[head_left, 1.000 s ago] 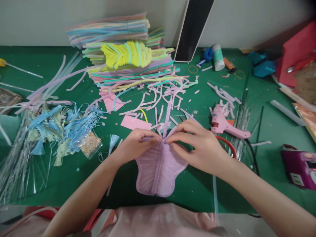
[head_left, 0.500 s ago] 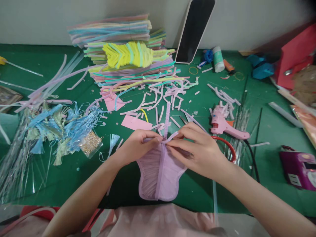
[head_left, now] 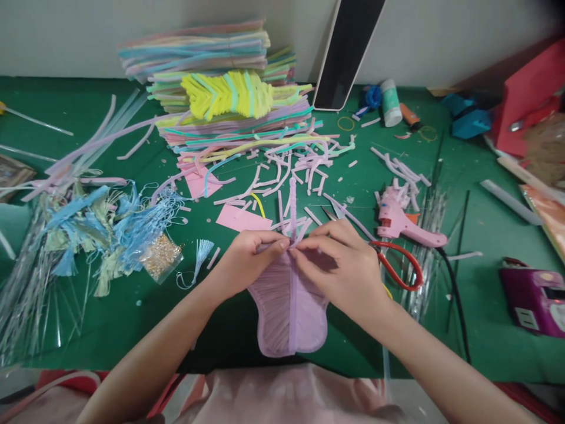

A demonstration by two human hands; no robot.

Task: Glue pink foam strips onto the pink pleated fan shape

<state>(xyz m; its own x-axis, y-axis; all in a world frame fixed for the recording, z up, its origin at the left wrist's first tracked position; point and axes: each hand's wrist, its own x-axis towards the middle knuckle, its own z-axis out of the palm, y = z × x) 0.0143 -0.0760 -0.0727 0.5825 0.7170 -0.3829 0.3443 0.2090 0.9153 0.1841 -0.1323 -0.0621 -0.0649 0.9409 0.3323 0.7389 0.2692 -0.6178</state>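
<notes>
Partly hidden, apparently pleated lilac piece

The winged piece is pale lilac, finely streaked. I see a pink glue gun, red scissor handles, and a neon-yellow bundle striped with mint, against green tabletop.

My left hand and right hand meet mid-frame — thumbs and forefingers pinched almost tip to tip — bare forearms slanting up from the lower corners.
</notes>
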